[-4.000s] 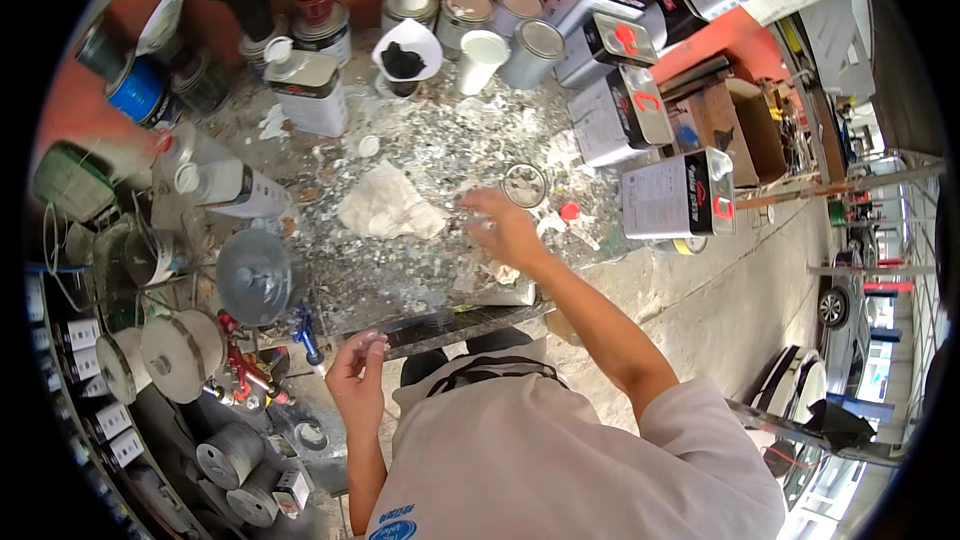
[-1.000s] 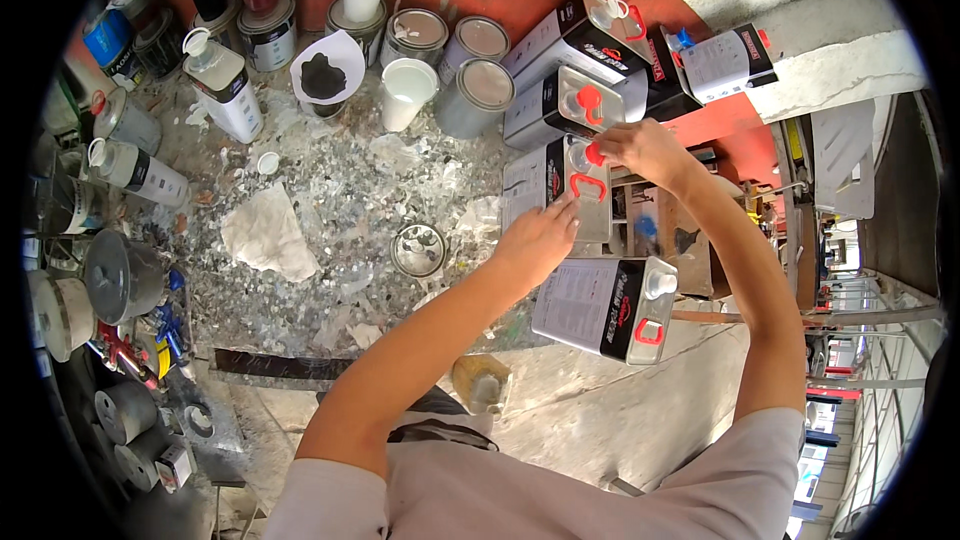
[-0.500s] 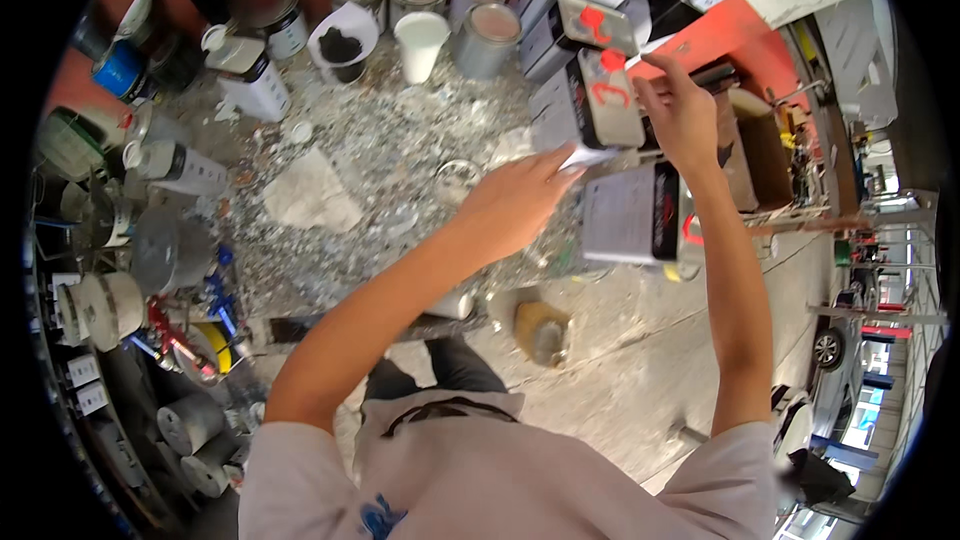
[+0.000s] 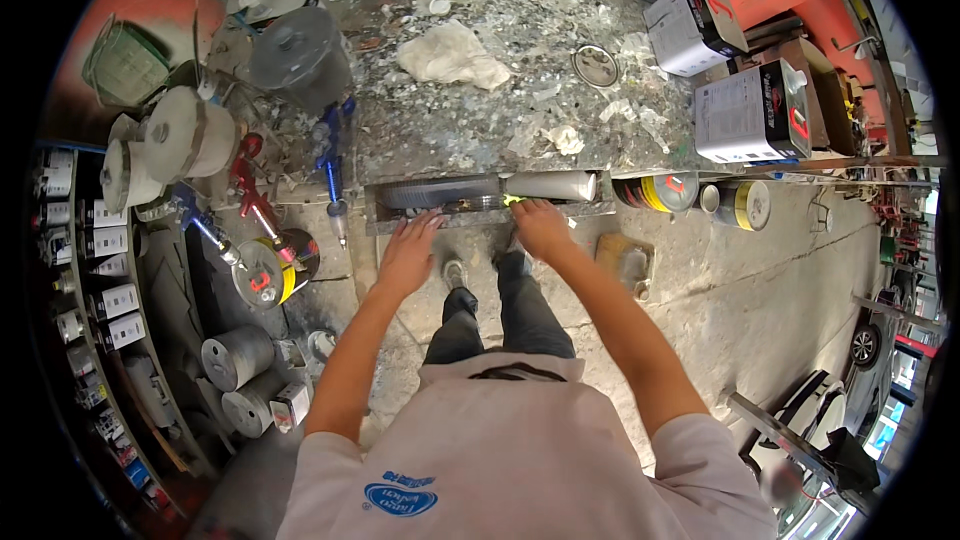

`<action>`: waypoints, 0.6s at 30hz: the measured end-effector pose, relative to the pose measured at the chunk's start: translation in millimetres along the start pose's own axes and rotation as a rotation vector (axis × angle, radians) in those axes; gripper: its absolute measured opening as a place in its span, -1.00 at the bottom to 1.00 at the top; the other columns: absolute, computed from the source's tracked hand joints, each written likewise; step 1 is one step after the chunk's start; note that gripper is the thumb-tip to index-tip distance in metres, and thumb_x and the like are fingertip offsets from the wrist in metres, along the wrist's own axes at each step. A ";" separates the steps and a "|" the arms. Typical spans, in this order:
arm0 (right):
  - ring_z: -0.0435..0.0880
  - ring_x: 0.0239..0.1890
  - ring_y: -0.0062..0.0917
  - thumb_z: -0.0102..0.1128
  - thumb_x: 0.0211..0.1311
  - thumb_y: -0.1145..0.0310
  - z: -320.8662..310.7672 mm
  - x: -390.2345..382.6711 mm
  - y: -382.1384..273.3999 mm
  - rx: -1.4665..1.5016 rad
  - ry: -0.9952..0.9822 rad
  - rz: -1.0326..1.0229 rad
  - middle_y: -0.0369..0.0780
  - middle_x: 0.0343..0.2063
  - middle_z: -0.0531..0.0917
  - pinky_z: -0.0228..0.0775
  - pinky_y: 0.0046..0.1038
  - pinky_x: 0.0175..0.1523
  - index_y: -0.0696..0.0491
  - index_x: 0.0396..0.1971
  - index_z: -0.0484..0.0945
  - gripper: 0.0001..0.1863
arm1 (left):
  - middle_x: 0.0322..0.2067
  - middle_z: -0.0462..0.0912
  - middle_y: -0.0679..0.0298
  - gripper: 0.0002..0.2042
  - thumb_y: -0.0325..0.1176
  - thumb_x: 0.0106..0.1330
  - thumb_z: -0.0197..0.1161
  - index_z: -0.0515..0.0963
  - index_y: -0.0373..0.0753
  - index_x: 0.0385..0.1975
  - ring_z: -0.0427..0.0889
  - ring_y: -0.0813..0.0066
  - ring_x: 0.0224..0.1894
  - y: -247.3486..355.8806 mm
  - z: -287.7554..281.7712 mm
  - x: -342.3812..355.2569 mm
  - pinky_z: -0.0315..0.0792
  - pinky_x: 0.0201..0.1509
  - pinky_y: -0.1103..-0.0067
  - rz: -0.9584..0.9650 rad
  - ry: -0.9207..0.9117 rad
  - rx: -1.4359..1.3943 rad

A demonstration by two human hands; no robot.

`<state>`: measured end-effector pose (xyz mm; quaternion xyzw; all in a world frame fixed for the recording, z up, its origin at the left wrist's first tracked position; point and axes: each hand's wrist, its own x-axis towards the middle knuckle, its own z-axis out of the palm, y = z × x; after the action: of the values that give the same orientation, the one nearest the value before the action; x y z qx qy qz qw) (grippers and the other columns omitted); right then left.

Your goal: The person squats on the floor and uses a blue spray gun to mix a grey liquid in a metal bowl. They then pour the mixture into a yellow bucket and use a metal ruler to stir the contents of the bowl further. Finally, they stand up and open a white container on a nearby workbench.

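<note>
A shallow drawer [image 4: 597, 208] stands pulled out under the front edge of the workbench. Stacked clear plastic cups [image 4: 440, 192] lie along its left half, and a stack of white cups [image 4: 550, 185] fills the right. My left hand [image 4: 408, 252] rests with stretched fingers on the drawer's front edge. Further right, my right hand [image 4: 543, 227] has its fingers bent over the same edge, and its fingertips are partly hidden. A small yellow-green thing [image 4: 512, 200], too small to name, shows beside those fingertips.
On the paint-spattered workbench [image 4: 440, 130] lie a crumpled white cloth [image 4: 452, 55] and a round lid [image 4: 596, 66]. Metal cans [image 4: 752, 112] with red handles stand at right. Spray guns [image 4: 333, 165] hang at left. A yellowish container [image 4: 625, 265] sits on the floor.
Both my hands have left the metal cans at the right and come down to the drawer at the bench front. The drawer's inside now shows, and the view has shifted lower.
</note>
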<state>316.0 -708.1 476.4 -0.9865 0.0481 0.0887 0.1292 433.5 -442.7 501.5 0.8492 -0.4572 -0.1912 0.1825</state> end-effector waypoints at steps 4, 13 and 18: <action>0.64 -0.06 -0.24 0.32 0.09 0.32 9.7 8.0 -6.7 -0.046 0.048 0.105 -0.13 -0.20 0.66 0.49 -0.26 0.03 0.08 -0.31 0.57 -0.79 | 0.18 0.44 -0.01 -0.35 -0.39 0.11 0.35 0.29 -0.29 0.25 0.39 0.03 0.26 4.5 12.6 0.1 0.24 0.37 0.21 -0.132 0.080 -0.060; 0.59 0.00 -0.11 0.44 0.03 0.13 2.7 -42.6 -1.3 0.434 -0.241 0.225 -0.06 -0.07 0.63 0.44 -0.20 0.14 0.01 0.00 0.60 -0.48 | -0.02 0.60 0.03 -0.47 -0.34 0.12 0.35 0.39 -0.32 0.12 0.50 0.03 0.10 26.5 27.3 -38.1 0.35 0.21 0.26 -0.246 0.121 -0.309; 0.50 0.14 -0.19 0.45 -0.01 0.01 8.5 -31.5 53.2 -0.195 0.188 0.311 -0.15 0.05 0.61 0.34 -0.19 0.24 0.00 0.07 0.52 -0.35 | 0.00 0.61 0.05 -0.55 -0.46 0.23 0.31 0.39 -0.29 0.13 0.60 0.15 0.05 34.8 35.6 -62.1 0.46 0.12 0.36 -0.307 0.291 -0.537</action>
<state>277.4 -754.8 461.0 -0.9789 0.2028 0.0194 0.0127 359.8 -412.9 497.5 0.8480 -0.2265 -0.2067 0.4323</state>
